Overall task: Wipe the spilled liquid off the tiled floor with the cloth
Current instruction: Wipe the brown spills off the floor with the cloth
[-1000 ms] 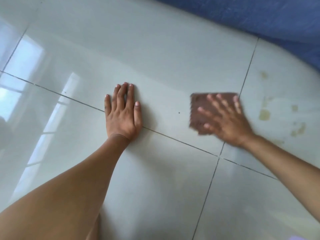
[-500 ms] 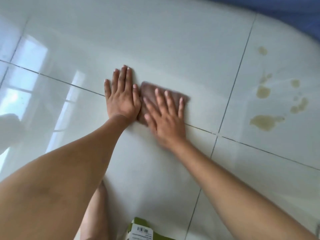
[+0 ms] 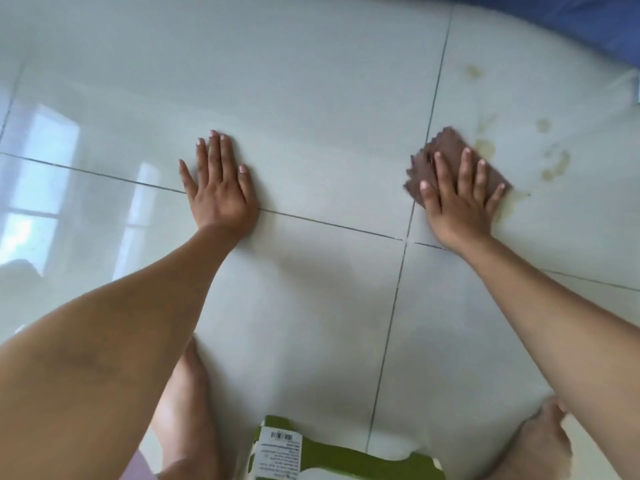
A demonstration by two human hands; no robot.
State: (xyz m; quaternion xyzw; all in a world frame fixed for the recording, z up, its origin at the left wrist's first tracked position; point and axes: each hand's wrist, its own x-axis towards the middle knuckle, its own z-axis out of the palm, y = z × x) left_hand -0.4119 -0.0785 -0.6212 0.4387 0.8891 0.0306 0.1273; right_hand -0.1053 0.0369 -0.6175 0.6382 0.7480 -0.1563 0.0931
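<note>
Pressing the brown cloth [image 3: 446, 150] flat with spread fingers, the right hand [image 3: 457, 199] is working at the yellowish spill [image 3: 554, 166] just beside it, while the left hand [image 3: 218, 188], fingers together, is bracing on the tiled floor [image 3: 329, 133].

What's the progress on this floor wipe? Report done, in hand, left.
Done: little; the tile under the left hand looks clean. In hand: the right hand presses the brown cloth flat at the spill's edge. Left: yellowish spots and smears beyond the cloth on the tiled floor.
</note>
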